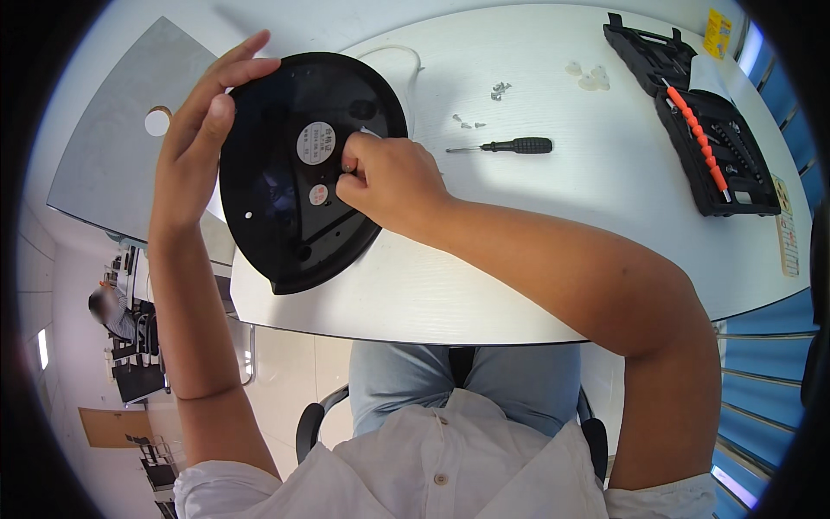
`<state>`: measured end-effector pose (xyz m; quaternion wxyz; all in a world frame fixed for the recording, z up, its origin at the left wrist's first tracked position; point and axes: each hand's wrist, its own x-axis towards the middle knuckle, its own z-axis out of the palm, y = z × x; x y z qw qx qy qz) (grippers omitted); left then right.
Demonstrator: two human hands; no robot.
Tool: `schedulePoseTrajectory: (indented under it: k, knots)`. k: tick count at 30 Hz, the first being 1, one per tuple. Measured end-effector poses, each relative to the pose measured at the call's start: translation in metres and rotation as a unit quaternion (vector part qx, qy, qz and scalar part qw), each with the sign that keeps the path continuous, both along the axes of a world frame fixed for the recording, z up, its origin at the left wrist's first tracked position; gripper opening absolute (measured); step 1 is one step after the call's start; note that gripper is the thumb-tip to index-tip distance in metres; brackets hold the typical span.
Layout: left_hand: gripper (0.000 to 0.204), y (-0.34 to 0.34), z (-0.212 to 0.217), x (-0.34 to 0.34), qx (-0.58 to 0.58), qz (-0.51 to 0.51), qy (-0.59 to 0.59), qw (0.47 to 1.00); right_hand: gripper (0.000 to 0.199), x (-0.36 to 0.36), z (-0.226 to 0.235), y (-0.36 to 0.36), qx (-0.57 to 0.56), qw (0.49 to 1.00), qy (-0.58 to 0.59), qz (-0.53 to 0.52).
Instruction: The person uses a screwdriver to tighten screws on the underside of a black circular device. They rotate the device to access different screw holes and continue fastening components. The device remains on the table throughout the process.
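A glossy black appliance base [268,233], rounded with one pointed corner, stands tilted up over the left of the table. It bears two round labels. My left hand [197,130] grips its upper left rim, fingers over the edge and thumb against the side. My right hand [393,182] is closed in a pinch against the right part of its face. Something tiny shows between those fingertips, too small to name. Right of that hand lies a screwdriver [519,145] with a black handle, and loose screws [500,89] lie beyond it.
A white cable [406,54] curves out behind the base. Several translucent pieces [592,80] lie at the back. An open black tool case [743,195] at the right holds an orange flexible shaft [696,134]. A grey table [104,147] adjoins at left; a person [112,310] sits far off.
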<state>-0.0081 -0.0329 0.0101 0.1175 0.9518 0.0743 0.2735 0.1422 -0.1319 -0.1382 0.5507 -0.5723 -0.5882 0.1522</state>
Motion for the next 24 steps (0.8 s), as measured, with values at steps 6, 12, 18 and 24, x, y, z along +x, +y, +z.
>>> schedulePoseTrajectory:
  k: [6, 12, 18, 24]
  knots:
    - [0.044, -0.076, -0.017, -0.008, 0.291, 0.079, -0.069, 0.951, 0.016, 0.002, 0.002, -0.002, -0.016, 1.0, -0.015, -0.005]
    - [0.055, -0.111, -0.058, -0.017, 0.319, 0.266, 0.063, 0.907, 0.017, 0.003, 0.005, -0.004, -0.034, 0.999, 0.005, 0.028]
    - [0.055, -0.088, -0.065, -0.026, 0.327, 0.256, 0.011, 0.91, 0.015, -0.003, 0.001, -0.003, 0.012, 0.999, 0.009, 0.039]
    - [0.061, -0.09, -0.064, -0.024, 0.328, 0.271, 0.04, 0.904, 0.015, -0.004, -0.001, -0.003, 0.009, 0.998, 0.033, 0.044]
